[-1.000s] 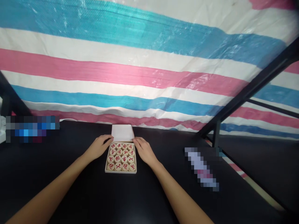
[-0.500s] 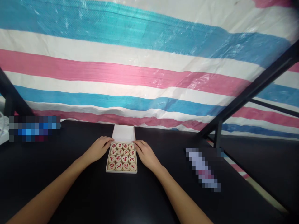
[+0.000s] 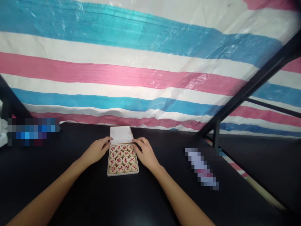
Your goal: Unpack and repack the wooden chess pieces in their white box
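A shallow white box (image 3: 123,174) lies on the black table, packed with round, cream xiangqi pieces (image 3: 118,160) in rows, red characters facing up. At its far edge the white box lid (image 3: 121,135) stands tilted back, its pale inner side toward me. My left hand (image 3: 96,151) has its fingertips at the lid's lower left corner, thumb close below them. On the other side, my right hand (image 3: 147,153) has curled fingers at the lid's lower right corner and its thumb by the box's far right corner. Exact finger contact is partly hidden.
Blurred-out objects lie on the table (image 3: 77,188) at the left (image 3: 35,130) and right (image 3: 202,169). Behind stands a striped plastic sheet (image 3: 131,75). A black metal frame (image 3: 216,131) rises at the right, and a white thing (image 3: 2,133) sits at the far left.
The lid has shifted left relative to the box and turned slightly. Both hands moved a little with it, and the right fingers are more curled. The whole view has shifted slightly.
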A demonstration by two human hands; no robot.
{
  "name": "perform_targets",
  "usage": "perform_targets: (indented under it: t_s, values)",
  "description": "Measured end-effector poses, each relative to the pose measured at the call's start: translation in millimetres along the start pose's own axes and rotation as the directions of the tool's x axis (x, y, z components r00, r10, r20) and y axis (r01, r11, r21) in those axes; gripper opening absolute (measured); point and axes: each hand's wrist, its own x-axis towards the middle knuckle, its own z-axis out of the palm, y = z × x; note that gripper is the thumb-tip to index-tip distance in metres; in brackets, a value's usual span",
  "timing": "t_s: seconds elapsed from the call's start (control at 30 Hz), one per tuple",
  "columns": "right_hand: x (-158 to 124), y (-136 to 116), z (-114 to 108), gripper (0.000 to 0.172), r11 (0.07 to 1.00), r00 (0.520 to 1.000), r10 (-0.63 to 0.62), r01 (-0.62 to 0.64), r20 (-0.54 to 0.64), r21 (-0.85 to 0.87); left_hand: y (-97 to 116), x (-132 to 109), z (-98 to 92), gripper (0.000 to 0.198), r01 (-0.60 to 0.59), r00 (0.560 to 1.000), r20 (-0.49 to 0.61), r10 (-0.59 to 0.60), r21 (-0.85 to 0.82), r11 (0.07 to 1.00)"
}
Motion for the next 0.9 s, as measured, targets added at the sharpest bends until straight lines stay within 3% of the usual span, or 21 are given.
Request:
perform_targets:
  t_s: [0.17, 0.53, 0.8, 0.9]
  values:
    - [2, -9, -5, 0.017, 0.999, 0.994, -0.038, 0.036, 0.106, 0.021, 5, -4, -4.2, 0.035, -0.156, 0.988, 0.022, 0.155, 0.066, 0.986]
    - [5, -14, -11, 0.006, 1.000, 0.989, -0.011, 0.010, 0.147, 0.013, 7, -6, -4.0, 0.039, -0.136, 0.987, 0.096, 0.132, 0.039, 0.990]
    - [6, -20, -5, 0.007, 0.999, 0.985, 0.035, -0.029, 0.171, -0.035, 3, -6, -1.3, 0.037, -0.151, 0.985, 0.081, 0.152, -0.021, 0.988]
    - [7, -23, -3, 0.011, 0.998, 0.992, 0.043, -0.038, 0.119, -0.044, 1, -5, -0.3, 0.036, -0.157, 0.984, 0.084, 0.159, -0.029, 0.987]
